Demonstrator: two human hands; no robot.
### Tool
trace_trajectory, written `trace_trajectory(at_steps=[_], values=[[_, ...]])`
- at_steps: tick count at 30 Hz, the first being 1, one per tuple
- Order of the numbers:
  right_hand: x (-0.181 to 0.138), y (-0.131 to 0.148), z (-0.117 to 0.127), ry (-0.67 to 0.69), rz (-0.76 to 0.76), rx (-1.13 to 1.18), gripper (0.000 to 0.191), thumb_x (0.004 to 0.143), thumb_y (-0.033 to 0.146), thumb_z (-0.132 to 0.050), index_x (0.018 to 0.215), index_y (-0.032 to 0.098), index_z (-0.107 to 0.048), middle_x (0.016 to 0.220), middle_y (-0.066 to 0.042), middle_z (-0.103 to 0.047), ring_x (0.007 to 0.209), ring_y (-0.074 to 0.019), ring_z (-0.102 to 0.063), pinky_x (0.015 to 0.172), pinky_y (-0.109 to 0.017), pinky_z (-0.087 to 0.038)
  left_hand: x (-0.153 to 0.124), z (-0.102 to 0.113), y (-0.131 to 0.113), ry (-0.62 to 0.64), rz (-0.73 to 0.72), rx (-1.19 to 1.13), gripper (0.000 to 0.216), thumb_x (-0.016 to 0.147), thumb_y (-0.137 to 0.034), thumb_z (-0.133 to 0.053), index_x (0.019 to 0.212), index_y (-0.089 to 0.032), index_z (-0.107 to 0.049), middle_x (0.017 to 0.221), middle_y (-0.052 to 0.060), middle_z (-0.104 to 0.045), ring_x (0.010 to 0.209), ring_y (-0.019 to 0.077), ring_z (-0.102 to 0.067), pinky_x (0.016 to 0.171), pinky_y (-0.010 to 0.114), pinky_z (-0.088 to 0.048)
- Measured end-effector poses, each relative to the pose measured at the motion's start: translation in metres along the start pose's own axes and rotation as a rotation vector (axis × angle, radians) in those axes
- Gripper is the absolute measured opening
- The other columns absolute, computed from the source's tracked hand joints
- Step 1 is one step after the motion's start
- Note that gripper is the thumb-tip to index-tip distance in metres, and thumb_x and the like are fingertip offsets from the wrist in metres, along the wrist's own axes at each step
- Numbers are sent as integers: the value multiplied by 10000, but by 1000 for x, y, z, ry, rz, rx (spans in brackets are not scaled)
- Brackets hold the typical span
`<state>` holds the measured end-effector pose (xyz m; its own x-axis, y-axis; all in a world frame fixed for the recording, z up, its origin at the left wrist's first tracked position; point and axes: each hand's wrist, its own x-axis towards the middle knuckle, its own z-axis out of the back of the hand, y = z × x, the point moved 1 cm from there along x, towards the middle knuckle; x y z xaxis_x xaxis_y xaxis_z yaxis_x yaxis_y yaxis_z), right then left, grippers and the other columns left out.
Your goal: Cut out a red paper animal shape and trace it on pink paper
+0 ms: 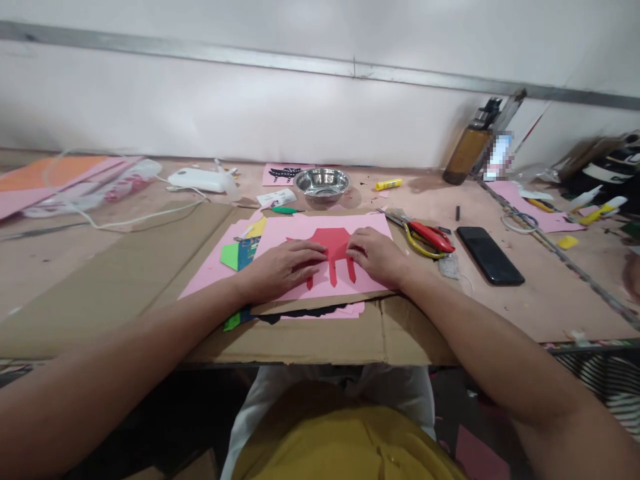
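A red paper cut-out (331,241) with pointed legs lies on a pink sheet (280,230). My left hand (283,268) rests over its left part, fingers stretched out and lying flat. At its right edge my right hand (379,257) has curled fingers that press on the cut-out; the fingertips are partly hidden. Beneath the pink sheet a piece of cardboard (280,307) shows, along with more pink paper and dark scraps. Green, yellow and blue paper pieces (245,252) stick out on the left.
Behind the sheet stand a metal bowl (323,183) and a yellow glue stick (389,185). To the right lie red-handled pliers (433,235), yellow-handled scissors (420,247) and a black phone (490,255). A brown bottle (466,155) leans at the back. Cardboard (115,267) covers the left front.
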<state>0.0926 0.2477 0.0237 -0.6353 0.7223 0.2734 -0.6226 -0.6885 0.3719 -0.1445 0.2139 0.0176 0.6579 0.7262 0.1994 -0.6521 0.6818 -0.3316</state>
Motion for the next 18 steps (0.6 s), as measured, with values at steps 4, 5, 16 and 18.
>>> trace_trajectory(at_steps=[4,5,16,18], values=[[-2,-1,0,-2,-15,29,210,969,211,-537,829,171,-690,921,-75,-697,874,-175,-581,826,-300,-448,0,-1,2,-3,12,4,401,994,-407,-408,1203,-230,-700,1306,84,-660,1203,238,-600,1105,406,-438],[-2,-2,0,-16,-24,32,203,965,209,-540,842,172,-697,930,-78,-706,878,-177,-590,835,-306,-452,0,-2,2,-5,15,1,399,996,-412,-410,1204,-230,-699,1310,81,-658,1207,235,-598,1107,400,-437],[-15,68,49,-534,85,397,251,919,322,-638,1150,229,-665,1085,-52,-718,963,-186,-672,833,-347,-567,1,-8,3,-78,-42,-24,374,1002,-423,-442,1152,-196,-698,1231,75,-701,1190,235,-604,1084,390,-454],[-27,112,68,-520,223,495,402,898,338,-684,1285,291,-588,1173,-39,-681,1015,-186,-659,852,-344,-579,1,-8,2,-78,-29,-7,358,1003,-412,-445,1165,-202,-686,1246,71,-693,1187,233,-607,1076,393,-460]])
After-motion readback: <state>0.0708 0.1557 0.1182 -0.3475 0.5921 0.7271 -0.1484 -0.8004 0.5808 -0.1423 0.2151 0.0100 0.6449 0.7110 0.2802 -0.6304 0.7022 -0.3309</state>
